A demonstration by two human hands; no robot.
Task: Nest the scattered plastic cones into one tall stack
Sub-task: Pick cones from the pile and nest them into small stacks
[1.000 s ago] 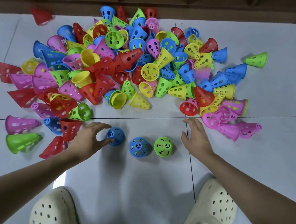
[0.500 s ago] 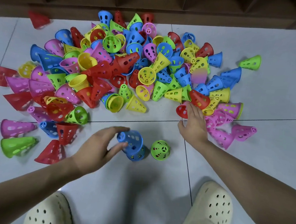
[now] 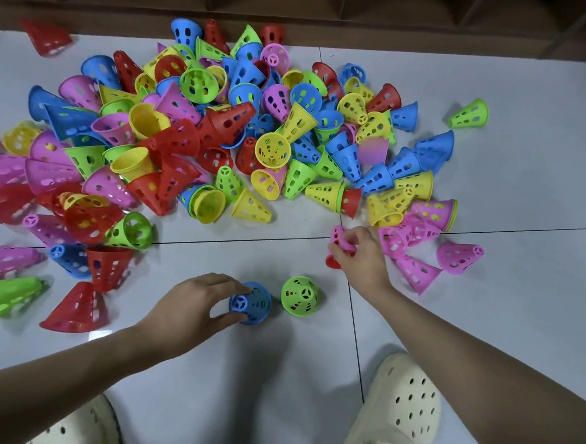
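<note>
1. Blue cone point(image 3: 250, 302) stands upright on the white floor point(image 3: 484, 319), near us; our left hand point(image 3: 190, 310) curls finger and thumb round it.
2. Just right of it stands a green cone point(image 3: 300, 296), untouched.
3. Farther right, our right hand point(image 3: 360, 251) pinches a pink cone point(image 3: 339, 237); red plastic point(image 3: 332, 262) shows under the palm.
4. Beyond lies the big scattered pile point(image 3: 221, 131).
5. We judge stacking barely begun: next, the pink cone must drop squarely over a standing cone.
</note>
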